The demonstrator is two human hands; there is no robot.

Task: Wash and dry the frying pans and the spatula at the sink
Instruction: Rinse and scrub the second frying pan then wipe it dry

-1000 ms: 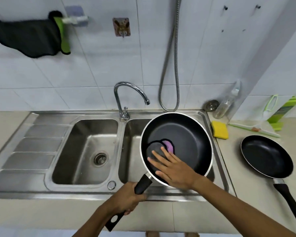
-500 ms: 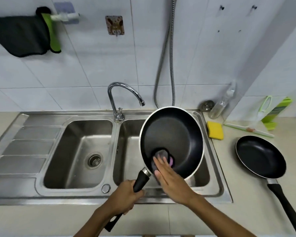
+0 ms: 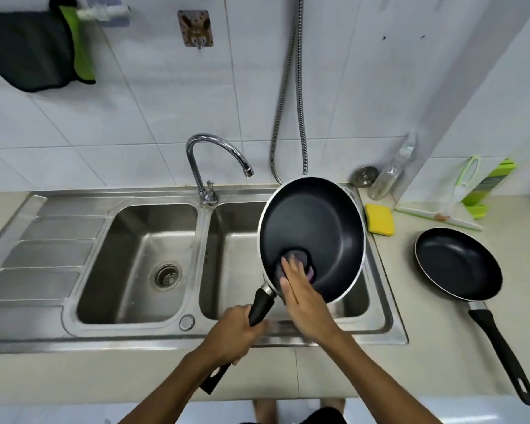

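Black frying pan with thin silver rim

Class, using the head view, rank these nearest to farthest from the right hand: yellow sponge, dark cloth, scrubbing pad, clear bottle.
1. Scrubbing pad: under the right hand, in the held pan.
2. Yellow sponge: on the counter, right of the sink.
3. Clear bottle: behind the sponge, by the wall.
4. Dark cloth: high on the wall, far left.
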